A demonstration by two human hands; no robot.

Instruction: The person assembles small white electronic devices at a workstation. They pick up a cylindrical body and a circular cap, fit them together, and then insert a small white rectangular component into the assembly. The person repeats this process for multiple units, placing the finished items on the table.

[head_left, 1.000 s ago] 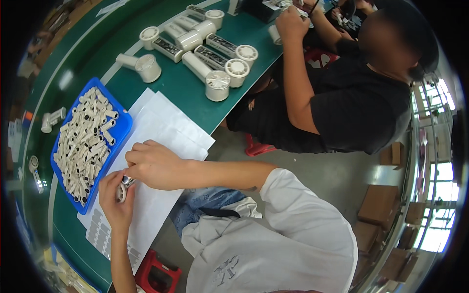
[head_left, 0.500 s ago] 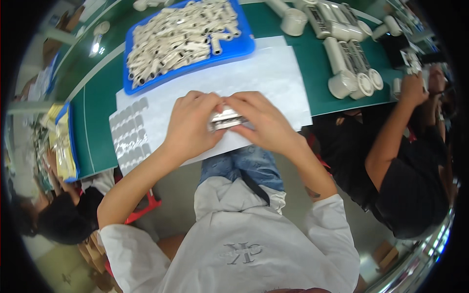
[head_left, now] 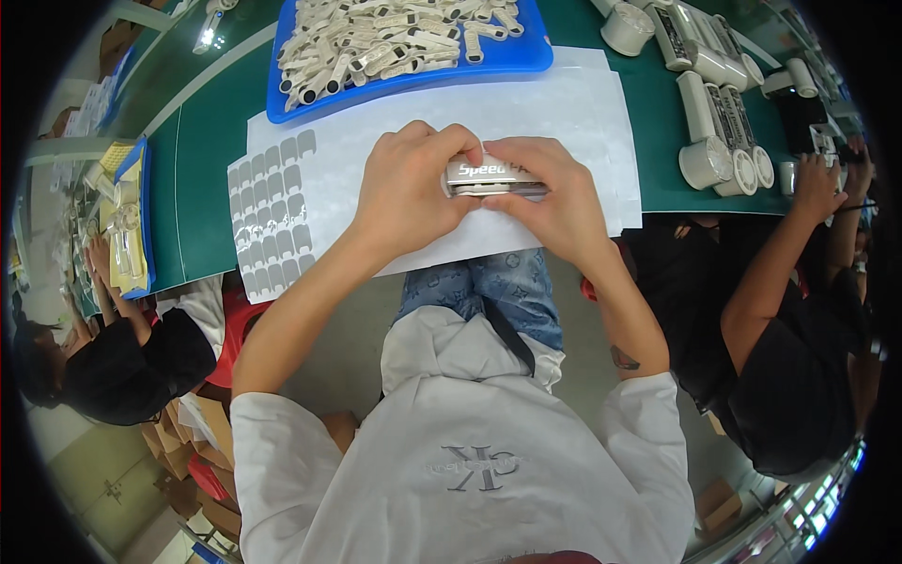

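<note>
Between left hand (head_left: 406, 193) and right hand (head_left: 561, 199), pale casing (head_left: 493, 177)

white device (head_left: 493, 175): ends partly hidden by left hand (head_left: 402, 188), right hand (head_left: 566, 193) | blue tray (head_left: 536, 42): top cut off

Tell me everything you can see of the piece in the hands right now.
The piece is elongated, pale to silvery and slightly shiny, perhaps plastic or metal. Lettering marks its upper face, and a narrow dark gap runs along the side toward the wearer. It lies roughly left to right over the white sheets; whether it touches them is unclear. The left hand and right hand grip its ends, partly hiding them.
</note>
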